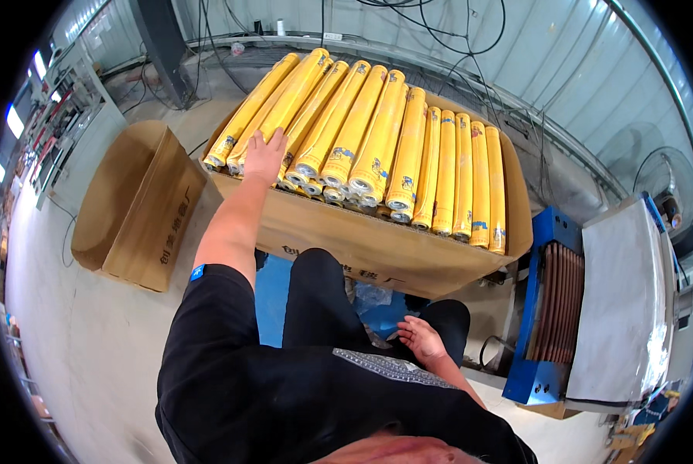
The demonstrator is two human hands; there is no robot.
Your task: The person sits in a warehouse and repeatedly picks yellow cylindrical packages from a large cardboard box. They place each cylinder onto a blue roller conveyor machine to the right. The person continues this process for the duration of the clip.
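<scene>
Black cloth fills the bottom of my view: it is the person's shirt, with dark trousers just past it. Close by, the right hand (422, 338) hangs loose beside the right leg, its fingers (408, 325) a little apart and holding nothing. Next to that hand I see a blue machine (543, 309) with brown ribbed strips in its mouth and a grey top, standing on the pale floor (91, 348). A bit of blue sheet and some clear plastic wrap lie on the floor between the legs and the box. Farther on, the left arm stretches out in front, and the left hand (264, 155) lies flat on top of the yellow rolls (377, 139). Its fingers (273, 138) are spread apart and press down on one roll near its end; they are not wrapped around it. The rolls are long and thin, packed side by side in more than one layer in a big brown cardboard box (377, 247), with their round ends pointing toward me. To the left of that box a second brown cardboard box (141, 209) lies open on the floor. Far away I see black cables hanging along a grey metal wall, and a fan at the right.
</scene>
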